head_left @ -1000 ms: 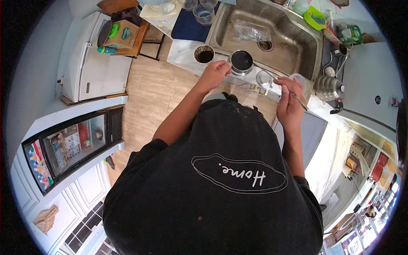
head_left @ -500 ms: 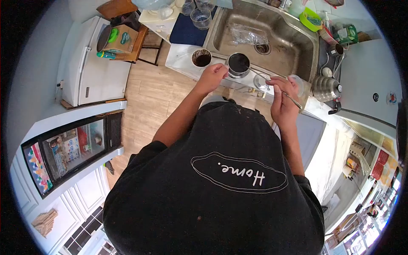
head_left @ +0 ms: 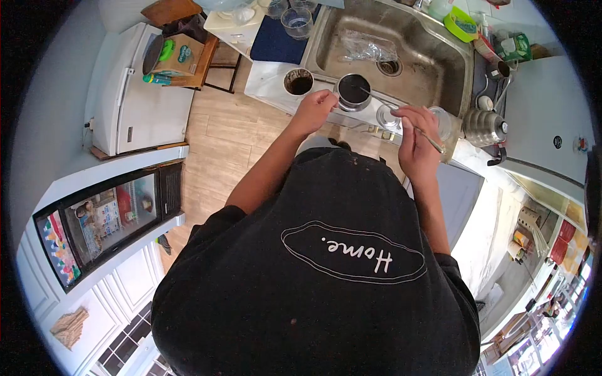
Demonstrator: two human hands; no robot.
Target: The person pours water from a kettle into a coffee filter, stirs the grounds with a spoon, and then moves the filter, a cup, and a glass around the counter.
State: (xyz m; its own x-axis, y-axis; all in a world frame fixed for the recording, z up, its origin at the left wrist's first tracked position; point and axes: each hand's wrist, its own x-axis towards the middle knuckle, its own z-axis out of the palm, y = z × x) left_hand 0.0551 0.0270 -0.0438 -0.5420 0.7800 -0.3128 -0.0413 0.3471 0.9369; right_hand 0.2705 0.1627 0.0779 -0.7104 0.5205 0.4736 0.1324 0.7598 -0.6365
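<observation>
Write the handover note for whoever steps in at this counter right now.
Left hand: fingertips at the metal cup rim, grip unclear.
Right hand: holds a long spoon, its tip at the metal cup.
The cup stands on the counter edge by the sink.
Done: metal cup and the brown cup beside it hold dark liquid.
Left: the small glass looks empty.

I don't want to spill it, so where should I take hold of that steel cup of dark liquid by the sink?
Take the steel cup by its side wall, just below the rim, with the grip coming from its left, beside the left hand. It stands upright with an open top, no handle shows, and the spoon in the right hand reaches in from the right.
</observation>
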